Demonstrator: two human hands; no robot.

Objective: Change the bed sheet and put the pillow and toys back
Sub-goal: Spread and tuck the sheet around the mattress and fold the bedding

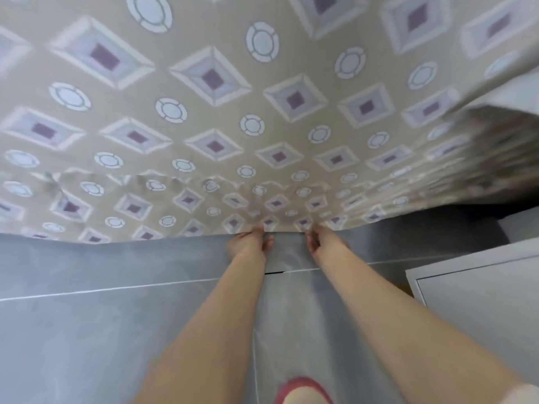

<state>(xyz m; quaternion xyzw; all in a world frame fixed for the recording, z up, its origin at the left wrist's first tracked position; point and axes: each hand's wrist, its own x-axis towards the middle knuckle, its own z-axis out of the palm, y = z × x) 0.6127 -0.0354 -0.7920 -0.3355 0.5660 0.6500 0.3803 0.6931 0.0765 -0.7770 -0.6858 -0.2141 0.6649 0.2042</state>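
Sheet (pixel 215 141) spread wide ahead, filling the upper view. Near hem pinched by both hands: left hand (pixel 250 243) and right hand (pixel 318 240) curled on it, close together near its middle, arms outstretched. Right corner of sheet turned up and blurred. Bed beneath hidden; pillow and toys not in view. Floor (pixel 87 330) directly below the hem; slipper (pixel 300 389) behind it; cabinet (pixel 481 301) at right.

Risks, as judged:
- Narrow grip, outer lengths of hem uncontrolled: likely to land skewed or bunched.
- Turned right corner liable to fold under.
- Possible snag on cabinet at that side.
- Slack hem could drop to floor and be trodden by slipper.

Wider grip advised before laying.
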